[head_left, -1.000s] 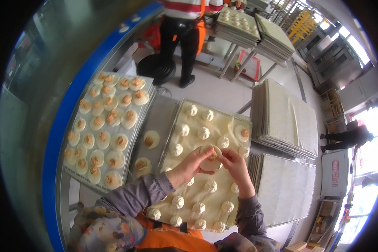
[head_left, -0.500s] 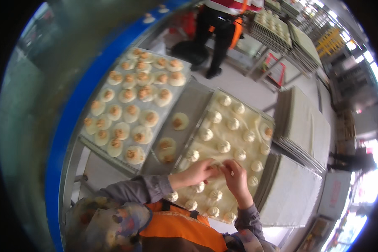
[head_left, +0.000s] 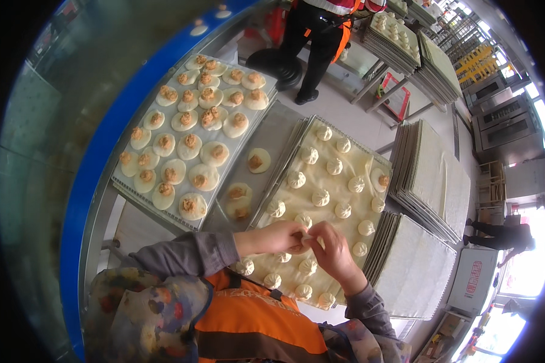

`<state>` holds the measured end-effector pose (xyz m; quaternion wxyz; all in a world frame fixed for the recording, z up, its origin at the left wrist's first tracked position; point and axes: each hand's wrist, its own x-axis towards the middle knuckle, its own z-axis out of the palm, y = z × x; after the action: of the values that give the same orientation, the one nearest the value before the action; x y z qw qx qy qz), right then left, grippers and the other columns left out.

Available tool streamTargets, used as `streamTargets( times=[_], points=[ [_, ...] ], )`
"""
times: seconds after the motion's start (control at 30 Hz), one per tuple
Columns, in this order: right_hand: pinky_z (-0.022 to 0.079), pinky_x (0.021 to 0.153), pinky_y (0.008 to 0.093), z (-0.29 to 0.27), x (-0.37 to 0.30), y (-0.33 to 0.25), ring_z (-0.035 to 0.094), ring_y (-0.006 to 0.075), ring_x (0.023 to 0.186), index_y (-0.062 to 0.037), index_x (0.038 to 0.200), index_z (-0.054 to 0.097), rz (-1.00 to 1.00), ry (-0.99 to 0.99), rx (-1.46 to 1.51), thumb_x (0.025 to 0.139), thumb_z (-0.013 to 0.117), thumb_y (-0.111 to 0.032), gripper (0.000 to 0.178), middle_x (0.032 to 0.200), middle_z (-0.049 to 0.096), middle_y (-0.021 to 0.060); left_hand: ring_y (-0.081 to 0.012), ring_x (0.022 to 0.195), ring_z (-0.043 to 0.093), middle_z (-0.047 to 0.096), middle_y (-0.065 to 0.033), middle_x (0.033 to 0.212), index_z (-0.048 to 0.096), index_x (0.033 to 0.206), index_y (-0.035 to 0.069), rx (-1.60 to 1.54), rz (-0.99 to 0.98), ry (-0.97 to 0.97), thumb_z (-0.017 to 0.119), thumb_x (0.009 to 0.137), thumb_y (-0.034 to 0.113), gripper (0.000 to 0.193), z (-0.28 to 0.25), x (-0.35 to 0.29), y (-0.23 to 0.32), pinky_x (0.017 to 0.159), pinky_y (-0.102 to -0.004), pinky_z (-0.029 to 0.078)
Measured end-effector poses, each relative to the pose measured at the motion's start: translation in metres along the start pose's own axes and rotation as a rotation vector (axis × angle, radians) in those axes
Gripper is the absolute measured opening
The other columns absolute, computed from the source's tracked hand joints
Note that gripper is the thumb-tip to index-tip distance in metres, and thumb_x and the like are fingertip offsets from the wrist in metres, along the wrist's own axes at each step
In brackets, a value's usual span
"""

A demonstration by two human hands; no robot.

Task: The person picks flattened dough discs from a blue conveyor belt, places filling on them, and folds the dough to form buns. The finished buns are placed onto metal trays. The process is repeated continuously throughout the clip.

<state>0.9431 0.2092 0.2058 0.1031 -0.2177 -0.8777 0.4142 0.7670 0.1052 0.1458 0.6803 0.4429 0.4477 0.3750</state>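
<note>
Above a cloth-lined tray (head_left: 287, 257), my left hand (head_left: 280, 236) and my right hand (head_left: 333, 249) meet, fingertips pinched around a small piece of pale dough (head_left: 307, 240), apparently a bun. The fingers hide most of it. Pleated buns (head_left: 321, 197) stand in loose rows on the cloth around and beyond my hands. One flat dough wrapper with filling (head_left: 379, 180) lies at that tray's right edge. To the left, another tray (head_left: 163, 210) carries many round wrappers topped with orange-brown filling (head_left: 188, 142). A few more filled wrappers (head_left: 258, 160) lie on the metal surface between the trays.
A blue-edged conveyor (head_left: 97, 163) curves along the left. Stacks of cloth-covered trays (head_left: 433, 172) stand close on the right. Beyond the trays, a person in dark trousers (head_left: 313, 51) stands by a black round stool (head_left: 275, 68). Another person (head_left: 504, 235) is at far right.
My hands have drawn closer together, with the right hand's fingers now tight against the left's at the dough. The view has shifted slightly. The person at the far side has barely moved.
</note>
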Motion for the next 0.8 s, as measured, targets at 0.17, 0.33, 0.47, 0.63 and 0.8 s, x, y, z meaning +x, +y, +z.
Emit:
streamTargets(
  times=[0.17,0.33,0.47,0.63,0.8],
  points=[
    [0.053,0.069,0.0397,0.002,0.005,0.003,0.065,0.0327,0.083,-0.003,0.099,0.061,-0.027,0.052,-0.106,0.086,0.07,-0.003,0.016,0.089,0.062,0.0123,-0.0072,0.079,0.06,0.062,-0.0006,0.09,0.055,0.128,0.005,-0.066,-0.023,0.3,0.057,0.102,0.017,0.029,0.006,-0.003,0.004,0.07,-0.0259,0.051],
    [0.054,0.068,0.0386,-0.002,0.006,0.004,0.065,0.0342,0.081,-0.0017,0.1,0.061,-0.214,0.092,-0.011,0.085,0.069,0.001,0.018,0.09,0.061,0.0132,-0.0074,0.08,0.062,0.063,-0.0022,0.096,0.048,0.137,0.006,-0.327,-0.038,0.248,0.053,0.104,0.017,0.036,0.017,-0.01,0.006,0.068,-0.0251,0.054],
    [0.054,0.069,0.0389,-0.003,0.008,-0.001,0.065,0.033,0.082,-0.0006,0.101,0.062,-0.096,0.039,-0.017,0.083,0.069,0.003,0.02,0.091,0.061,0.0129,-0.0083,0.077,0.061,0.061,-0.0027,0.094,0.048,0.136,0.009,-0.246,-0.062,0.28,0.052,0.105,0.016,0.032,0.018,-0.012,0.006,0.065,-0.0258,0.054],
    [0.054,0.068,0.0411,-0.004,0.012,-0.008,0.065,0.034,0.081,-0.0015,0.103,0.061,-0.143,0.038,-0.024,0.082,0.07,0.003,0.023,0.092,0.062,0.0136,-0.0092,0.074,0.059,0.058,-0.001,0.086,0.053,0.128,0.008,0.233,0.313,0.306,0.051,0.103,0.013,0.025,0.006,-0.007,0.005,0.063,-0.0261,0.052],
    [0.054,0.068,0.0419,-0.002,0.008,-0.007,0.066,0.0345,0.081,-0.0017,0.103,0.06,-0.271,-0.055,-0.163,0.083,0.069,0.001,0.022,0.092,0.064,0.0142,-0.0122,0.073,0.059,0.06,-0.0021,0.085,0.055,0.116,0.004,-0.185,-0.218,-0.045,0.058,0.099,0.013,0.019,-0.005,0.003,0.011,0.064,-0.0293,0.05]
  ],
)
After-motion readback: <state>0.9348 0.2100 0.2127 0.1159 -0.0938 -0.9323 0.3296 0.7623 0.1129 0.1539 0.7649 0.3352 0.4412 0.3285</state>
